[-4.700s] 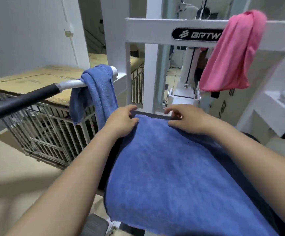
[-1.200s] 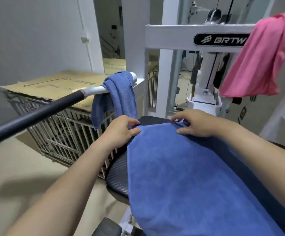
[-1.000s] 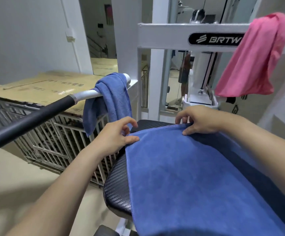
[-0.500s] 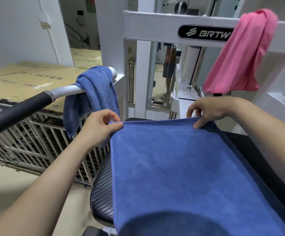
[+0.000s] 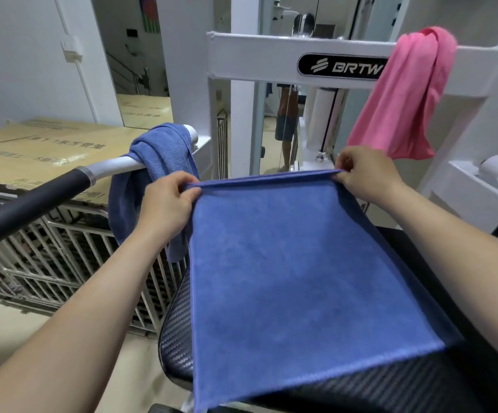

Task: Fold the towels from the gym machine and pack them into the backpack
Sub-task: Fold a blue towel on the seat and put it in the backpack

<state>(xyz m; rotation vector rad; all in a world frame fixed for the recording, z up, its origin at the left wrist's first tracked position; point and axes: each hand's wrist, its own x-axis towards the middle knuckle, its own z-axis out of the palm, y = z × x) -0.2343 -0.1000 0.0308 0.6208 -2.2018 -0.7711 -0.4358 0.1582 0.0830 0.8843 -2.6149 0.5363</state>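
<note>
While the blue towel [image 5: 295,272] drapes the seat [image 5: 174,338], left hand [image 5: 164,210] and right hand [image 5: 366,172] pinch its far corners.

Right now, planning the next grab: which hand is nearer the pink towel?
Right. The right hand is below-left of the pink towel; the left hand is across the spread blue towel, farther left.
</note>
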